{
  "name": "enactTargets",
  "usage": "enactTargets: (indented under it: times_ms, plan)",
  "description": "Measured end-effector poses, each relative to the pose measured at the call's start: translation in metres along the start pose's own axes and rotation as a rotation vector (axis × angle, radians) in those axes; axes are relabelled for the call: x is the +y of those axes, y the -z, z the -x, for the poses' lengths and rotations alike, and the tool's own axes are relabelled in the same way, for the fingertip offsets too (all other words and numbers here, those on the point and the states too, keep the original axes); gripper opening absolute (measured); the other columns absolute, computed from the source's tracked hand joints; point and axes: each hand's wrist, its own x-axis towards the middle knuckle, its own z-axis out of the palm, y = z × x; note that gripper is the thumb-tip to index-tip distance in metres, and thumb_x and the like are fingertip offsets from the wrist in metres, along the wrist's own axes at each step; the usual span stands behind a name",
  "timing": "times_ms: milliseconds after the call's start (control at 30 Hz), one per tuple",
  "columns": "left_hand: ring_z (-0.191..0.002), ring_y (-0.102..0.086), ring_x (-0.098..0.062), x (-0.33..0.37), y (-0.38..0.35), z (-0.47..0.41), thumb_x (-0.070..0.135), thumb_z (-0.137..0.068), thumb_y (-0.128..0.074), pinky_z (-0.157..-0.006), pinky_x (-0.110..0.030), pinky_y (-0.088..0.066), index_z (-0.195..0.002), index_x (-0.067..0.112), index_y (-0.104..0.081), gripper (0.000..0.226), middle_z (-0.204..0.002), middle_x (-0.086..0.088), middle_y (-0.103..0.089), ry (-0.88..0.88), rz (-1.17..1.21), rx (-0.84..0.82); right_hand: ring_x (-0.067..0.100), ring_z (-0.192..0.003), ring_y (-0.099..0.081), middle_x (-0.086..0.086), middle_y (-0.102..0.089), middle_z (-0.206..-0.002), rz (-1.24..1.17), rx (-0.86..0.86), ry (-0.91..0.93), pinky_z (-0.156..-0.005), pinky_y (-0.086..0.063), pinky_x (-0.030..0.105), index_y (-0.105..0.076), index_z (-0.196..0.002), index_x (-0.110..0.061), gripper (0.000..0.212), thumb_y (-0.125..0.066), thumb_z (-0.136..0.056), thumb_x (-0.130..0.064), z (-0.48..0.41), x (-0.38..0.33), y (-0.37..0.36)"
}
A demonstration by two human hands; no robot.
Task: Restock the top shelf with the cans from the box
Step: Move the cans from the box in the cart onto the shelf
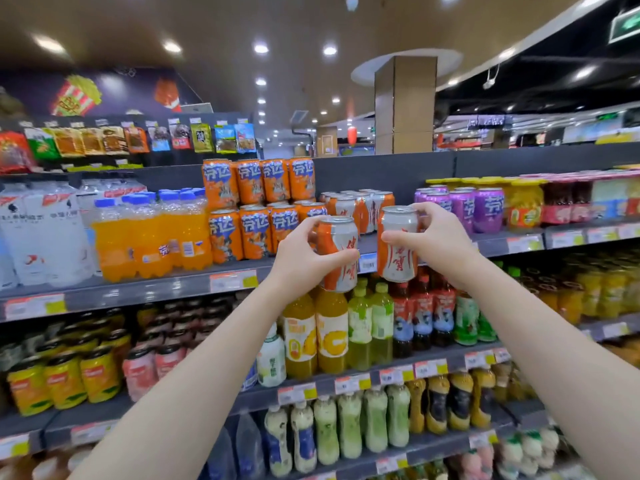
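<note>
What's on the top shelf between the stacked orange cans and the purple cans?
In the head view, orange-and-white cans like the two held stand between the stacked orange cans and purple cans.

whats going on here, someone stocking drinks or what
A person is restocking a shop's drink aisle. Each hand holds one orange-and-white can: the left hand grips one can, the right hand another, both raised in front of the top shelf. Neither can is set down yet. Matching cans already stand on that shelf just behind, between stacked orange cans and purple cans. No box is in view.
</note>
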Motion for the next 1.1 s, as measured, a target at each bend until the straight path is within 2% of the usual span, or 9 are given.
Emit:
enactTargets:
  times_ms: [133,267,400,600,700,767,833,933,1100]
  plan:
    - [-0.102,-0.057,0.015,-0.016,-0.025,-0.046,0.049,-0.075,-0.089,-0.073,0.001,-0.046,-0.138,0.037,-0.053,0.073,-0.111,0.032,-0.059,-0.006,0.006,0.026,0.003,-0.091,-0.068,-0.011,-0.069,-0.103,-0.001,0.003,-0.004,-0.069,-0.056,0.024,-0.054,-0.118,-0.027,0.053,-0.089,-0.077,-0.028,-0.062,0.029,0.003]
    - [-0.11,-0.057,0.009,-0.028,-0.042,-0.084,0.053,-0.074,-0.088,-0.083,-0.011,-0.051,-0.144,0.035,-0.052,0.081,-0.126,0.019,-0.063,-0.007,-0.01,0.04,0.007,-0.094,-0.069,-0.007,-0.07,-0.105,-0.003,-0.003,-0.008,-0.073,-0.057,0.027,-0.055,-0.121,-0.023,0.057,-0.09,-0.076,-0.03,-0.121,0.054,-0.001]
    - [-0.108,-0.06,0.008,-0.037,-0.055,-0.106,0.051,-0.075,-0.088,-0.081,-0.011,-0.053,-0.141,0.034,-0.054,0.076,-0.122,0.022,-0.064,-0.014,-0.04,0.065,0.007,-0.094,-0.07,-0.008,-0.07,-0.102,-0.015,-0.045,-0.014,-0.076,-0.058,0.029,-0.055,-0.117,-0.025,0.058,-0.091,-0.073,-0.03,-0.165,0.077,-0.013]
    - [-0.113,-0.065,-0.002,-0.045,-0.069,-0.124,0.062,-0.069,-0.087,-0.09,-0.033,-0.062,-0.139,0.04,-0.054,0.081,-0.123,0.02,-0.067,0.024,-0.029,0.104,0.011,-0.1,-0.069,-0.008,-0.07,-0.108,-0.011,-0.122,-0.024,-0.088,-0.06,0.039,-0.058,-0.121,-0.022,0.064,-0.093,-0.069,-0.032,-0.211,0.112,-0.033]
    - [-0.113,-0.065,-0.001,-0.04,-0.075,-0.126,0.062,-0.069,-0.087,-0.09,-0.033,-0.062,-0.139,0.041,-0.054,0.08,-0.123,0.021,-0.068,0.047,-0.045,0.122,0.012,-0.102,-0.066,-0.011,-0.064,-0.105,-0.004,-0.177,-0.021,-0.085,-0.057,0.032,-0.054,-0.115,-0.028,0.059,-0.093,-0.07,-0.031,-0.223,0.121,-0.04]
    - [-0.109,-0.065,0.005,-0.036,-0.079,-0.127,0.057,-0.071,-0.089,-0.088,-0.028,-0.061,-0.134,0.045,-0.055,0.072,-0.119,0.023,-0.069,0.064,-0.056,0.141,0.013,-0.104,-0.065,-0.006,-0.067,-0.116,-0.011,-0.211,-0.024,-0.085,-0.056,0.032,-0.054,-0.114,-0.031,0.056,-0.092,-0.073,-0.032,-0.23,0.127,-0.044]
    - [-0.107,-0.064,0.009,-0.033,-0.082,-0.129,0.053,-0.072,-0.089,-0.087,-0.023,-0.06,-0.132,0.048,-0.053,0.07,-0.117,0.025,-0.068,0.074,-0.066,0.157,0.013,-0.11,-0.062,0.0,-0.065,-0.129,0.01,-0.228,-0.013,-0.091,-0.055,0.032,-0.056,-0.126,-0.032,0.061,-0.09,-0.075,-0.034,-0.236,0.132,-0.046]
    - [-0.111,-0.064,0.004,-0.031,-0.087,-0.132,0.054,-0.073,-0.089,-0.089,-0.027,-0.06,-0.138,0.042,-0.054,0.074,-0.122,0.023,-0.068,0.079,-0.079,0.179,0.018,-0.122,-0.061,0.002,-0.063,-0.137,0.085,-0.264,0.004,-0.097,-0.053,0.035,-0.048,-0.149,-0.024,0.084,-0.087,-0.077,-0.041,-0.246,0.133,-0.042]
    - [-0.116,-0.063,-0.001,-0.034,-0.098,-0.137,0.054,-0.072,-0.089,-0.092,-0.029,-0.06,-0.143,0.038,-0.053,0.081,-0.127,0.02,-0.067,0.084,-0.102,0.215,0.023,-0.122,-0.061,0.006,-0.064,-0.135,0.136,-0.249,-0.009,-0.097,-0.054,0.038,-0.051,-0.144,-0.023,0.085,-0.088,-0.073,-0.049,-0.255,0.136,-0.044]
